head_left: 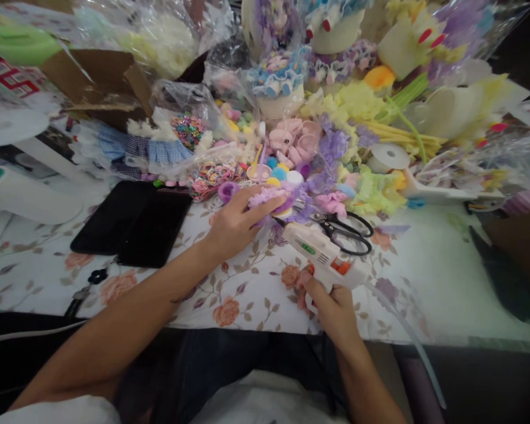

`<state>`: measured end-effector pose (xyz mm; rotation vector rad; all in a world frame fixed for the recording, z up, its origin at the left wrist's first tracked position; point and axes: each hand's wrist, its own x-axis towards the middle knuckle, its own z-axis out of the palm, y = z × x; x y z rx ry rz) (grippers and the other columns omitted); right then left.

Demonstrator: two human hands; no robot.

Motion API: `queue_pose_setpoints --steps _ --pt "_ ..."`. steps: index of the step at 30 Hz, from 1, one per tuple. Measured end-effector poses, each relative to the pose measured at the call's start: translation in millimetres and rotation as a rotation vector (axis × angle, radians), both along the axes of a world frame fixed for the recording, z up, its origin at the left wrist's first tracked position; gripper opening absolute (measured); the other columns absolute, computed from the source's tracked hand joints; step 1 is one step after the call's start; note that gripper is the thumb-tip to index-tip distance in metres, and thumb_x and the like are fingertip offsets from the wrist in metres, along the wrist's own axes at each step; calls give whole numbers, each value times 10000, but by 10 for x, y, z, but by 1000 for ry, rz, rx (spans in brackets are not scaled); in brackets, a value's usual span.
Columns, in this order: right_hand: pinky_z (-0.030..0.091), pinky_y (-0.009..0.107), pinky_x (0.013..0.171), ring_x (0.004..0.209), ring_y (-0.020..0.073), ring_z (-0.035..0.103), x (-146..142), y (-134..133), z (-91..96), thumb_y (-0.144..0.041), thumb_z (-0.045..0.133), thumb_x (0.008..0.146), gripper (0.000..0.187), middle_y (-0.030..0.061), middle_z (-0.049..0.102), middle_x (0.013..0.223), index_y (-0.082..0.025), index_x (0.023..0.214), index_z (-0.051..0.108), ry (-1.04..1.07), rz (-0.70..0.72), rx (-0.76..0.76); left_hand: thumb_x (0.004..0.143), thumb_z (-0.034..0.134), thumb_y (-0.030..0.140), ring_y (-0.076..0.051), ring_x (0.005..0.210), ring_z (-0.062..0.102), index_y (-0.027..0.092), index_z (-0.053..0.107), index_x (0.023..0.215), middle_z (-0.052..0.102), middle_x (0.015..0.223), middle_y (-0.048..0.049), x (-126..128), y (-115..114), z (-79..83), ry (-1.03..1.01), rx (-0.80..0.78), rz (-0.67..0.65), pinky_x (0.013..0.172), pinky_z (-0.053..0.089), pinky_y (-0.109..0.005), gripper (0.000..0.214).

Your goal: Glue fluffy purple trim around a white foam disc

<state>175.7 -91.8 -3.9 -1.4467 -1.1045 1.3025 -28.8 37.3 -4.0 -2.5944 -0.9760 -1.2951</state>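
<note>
Purple frill (266, 196), white glue gun (314, 249) (both held)

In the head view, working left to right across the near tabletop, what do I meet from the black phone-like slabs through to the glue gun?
Left black slab → right black slab → left hand → glue gun.

Dim, flat light; soft, stretched edges.

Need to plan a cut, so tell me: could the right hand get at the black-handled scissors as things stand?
Probably not right away: the right hand is holding the glue gun. The black-handled scissors lie close by, just beyond it, and look mostly uncovered at the handle end.
</note>
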Motion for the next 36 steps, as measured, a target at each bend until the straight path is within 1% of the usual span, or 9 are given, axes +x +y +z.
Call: queue_pose_setpoints --steps 4,9,11,17,25,28,31,36 --pt "390 223 427 427 111 496 8 -13 -19 -393 599 846 333 -6 576 458 -187 585 587 -15 4 11 937 536 141 -245 1217 583 234 578 1337 601 1306 -137 4 -2 7 -20 35 -20 1035 510 -438 413" --pt "390 227 429 408 107 490 -5 -3 6 -399 598 852 294 -24 569 459 -190 645 590 21 -14 42 936 550 163 -243 1207 581 258 541 1358 596 1284 -126 -6 8 -7 -4 57 -15 1019 522 -445 432" --pt "388 225 428 407 106 492 -6 0 7 -397 601 849 282 -27 570 458 -191 658 592 28 -17 40 933 557 168 -247 1196 584 244 553 1348 597 1272 -134 -11 7 -12 -1 60 -6 1019 520 -441 423" --pt "381 218 421 417 101 485 -1 -1 -13 -376 598 843 287 -17 573 460 -185 629 592 12 -13 22 935 546 165 -248 1186 584 238 574 1336 592 1259 -133 -11 -9 0 13 5 20 1030 510 -433 409" --pt "390 220 427 405 101 486 -18 23 31 -405 582 819 298 -22 556 437 -188 615 586 -11 -45 47 920 567 151 -226 1141 602 249 569 1352 595 1239 -115 -17 6 -17 -24 44 36 994 531 -390 443" --pt "384 222 416 399 102 482 -19 31 54 -398 587 806 285 -20 560 443 -191 611 587 -17 -40 53 916 562 130 -232 1156 600 261 553 1371 595 1248 -116 -13 6 -14 -21 31 29 1007 526 -406 474" --pt "393 224 424 402 102 483 -17 30 72 -379 590 802 282 -19 560 439 -191 592 589 -21 -28 60 915 568 129 -246 1174 598 246 549 1375 594 1260 -130 -5 1 0 -22 22 6 1024 515 -433 475" --pt "383 219 408 392 101 475 -21 22 55 -387 584 824 298 -19 559 435 -184 607 609 7 -33 60 920 566 134 -241 1181 598 241 550 1373 600 1258 -129 0 2 3 -29 26 -7 1024 517 -426 466"
